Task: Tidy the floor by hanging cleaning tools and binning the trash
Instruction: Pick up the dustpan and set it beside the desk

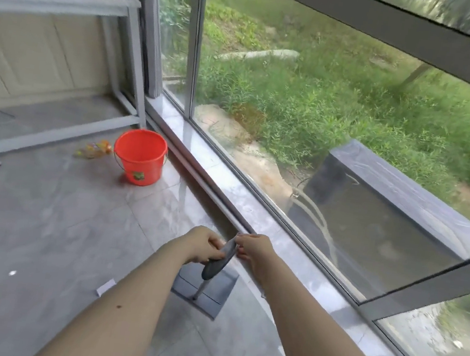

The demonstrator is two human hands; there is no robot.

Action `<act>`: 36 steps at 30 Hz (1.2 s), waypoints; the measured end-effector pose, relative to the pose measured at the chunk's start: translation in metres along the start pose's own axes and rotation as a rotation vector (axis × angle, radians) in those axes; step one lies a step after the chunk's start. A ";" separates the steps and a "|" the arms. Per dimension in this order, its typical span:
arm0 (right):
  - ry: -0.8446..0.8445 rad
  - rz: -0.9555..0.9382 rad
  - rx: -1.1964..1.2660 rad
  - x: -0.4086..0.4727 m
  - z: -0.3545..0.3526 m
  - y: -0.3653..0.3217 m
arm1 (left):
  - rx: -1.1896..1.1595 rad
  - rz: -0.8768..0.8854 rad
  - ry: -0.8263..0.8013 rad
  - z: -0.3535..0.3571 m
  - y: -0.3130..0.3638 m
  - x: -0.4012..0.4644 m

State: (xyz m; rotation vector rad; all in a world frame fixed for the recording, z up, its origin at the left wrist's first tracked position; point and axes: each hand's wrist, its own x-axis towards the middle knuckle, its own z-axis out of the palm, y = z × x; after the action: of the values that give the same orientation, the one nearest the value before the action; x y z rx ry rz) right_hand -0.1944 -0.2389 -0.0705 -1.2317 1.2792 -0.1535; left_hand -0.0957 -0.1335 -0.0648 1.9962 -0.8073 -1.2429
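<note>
1. Left hand (204,245): closed around the upper end of the grey mop handle (219,260), fingers wrapped from the left side.
2. Right hand (251,249): pinching the very tip of the same handle, possibly at a hanging loop; too small to confirm.
3. Mop: held upright, seen end-on from above. Thin metal shaft (201,289) running down to the flat grey mop head (213,293), which rests on the floor tiles (46,213) just beside the window sill (227,182).
4. No hook or hanging point visible anywhere in view; hanging judged not yet done.
5. Trash still on the floor: a white paper scrap (106,287) near the left forearm, a small white fleck (12,272) further left, and a yellow-orange wrapper (95,150) just beside the red bucket (139,160).
6. Bucket: upright on the floor near the sill, in front of the grey shelf frame (56,126); contents hidden. Use as a bin unconfirmed.
7. Progress judged early: mop in hand, not hung; no trash binned as far as visible.
</note>
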 end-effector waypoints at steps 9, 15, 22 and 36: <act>-0.129 -0.094 -0.042 0.065 0.079 -0.067 | -0.121 -0.059 0.152 -0.091 -0.013 0.044; -0.216 -0.114 -0.137 0.140 0.125 -0.125 | -0.195 -0.127 0.231 -0.153 -0.014 0.108; -0.287 -0.113 -0.236 0.228 0.169 -0.198 | -0.240 -0.207 0.268 -0.223 -0.002 0.189; -0.210 -0.090 -0.267 0.333 0.272 -0.281 | -0.260 -0.242 0.261 -0.350 -0.020 0.303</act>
State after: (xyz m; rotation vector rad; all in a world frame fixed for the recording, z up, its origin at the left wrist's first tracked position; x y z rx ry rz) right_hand 0.2833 -0.4189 -0.1240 -1.4934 1.0855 0.0840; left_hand 0.3386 -0.2856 -0.1176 2.0250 -0.2684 -1.1197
